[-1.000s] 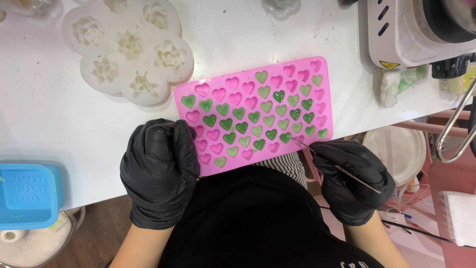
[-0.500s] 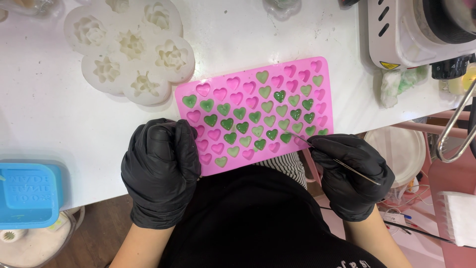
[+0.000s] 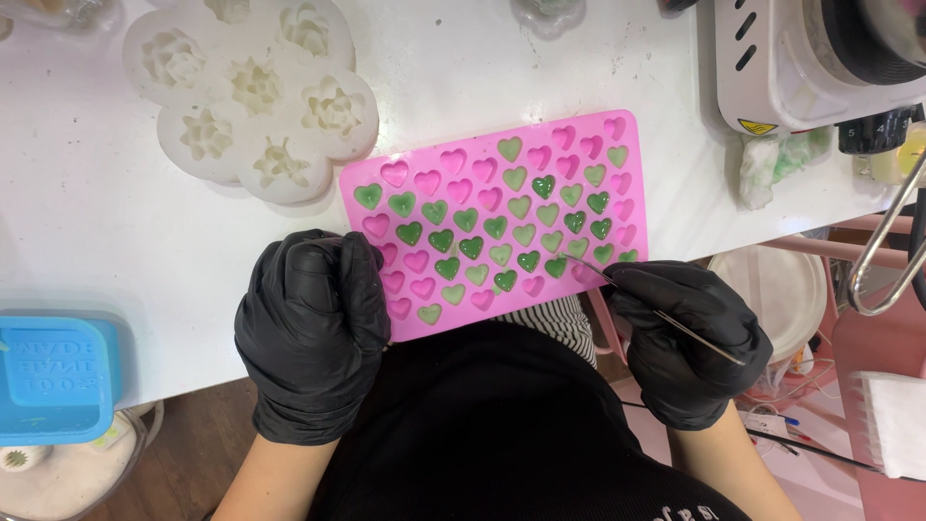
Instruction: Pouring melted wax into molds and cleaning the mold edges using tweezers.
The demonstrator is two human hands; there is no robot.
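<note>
Our right hand (image 3: 687, 340), in a black glove, pinches a thin metal pick (image 3: 666, 320); its long axis slants from lower right up to upper left, the tip pointing at a green-filled heart near the lower right corner of the pink heart mould (image 3: 497, 217). Our left hand (image 3: 311, 323), gloved too, is curled down on the mould's lower left corner, pinning it. The mould lies at the table's (image 3: 96, 222) near edge, overhanging it, its long axis running left to right, tilted slightly. Beyond it, toward the far left, sits a white flower mould (image 3: 253, 96).

White flower mould (image 3: 253, 92), blue block mould (image 3: 56, 378), white hotplate (image 3: 810, 58), crumpled tissue (image 3: 783, 159)
</note>
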